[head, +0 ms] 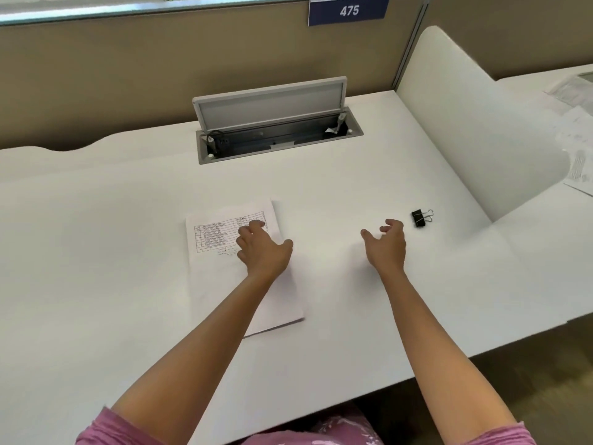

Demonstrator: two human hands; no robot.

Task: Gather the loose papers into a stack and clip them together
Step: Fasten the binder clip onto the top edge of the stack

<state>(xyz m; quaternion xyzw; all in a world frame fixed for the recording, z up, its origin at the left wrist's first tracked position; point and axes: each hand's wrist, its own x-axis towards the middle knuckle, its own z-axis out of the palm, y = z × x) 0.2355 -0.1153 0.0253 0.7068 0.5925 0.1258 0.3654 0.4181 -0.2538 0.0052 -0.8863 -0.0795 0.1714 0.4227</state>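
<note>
White papers (244, 268), already lying as one stack mid-bench (96, 252), are being pinned flat under the left hand (264, 248), fingers spread, probably to stop shifting. The right hand (385, 244), grip wide and empty, is hovering just beside the black clip (418, 218), seemingly for pickup.

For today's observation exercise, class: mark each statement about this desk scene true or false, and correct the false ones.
1. The left hand rests on the paper stack. True.
2. The right hand grips the binder clip. False: the hand is open and apart from the clip, which lies on the desk to its right.
3. The binder clip is already fastened on the papers. False: it lies apart from the stack.
4. The lid of the cable box at the back of the desk stands open. True.
5. The sign on the partition reads 475. True.
</note>
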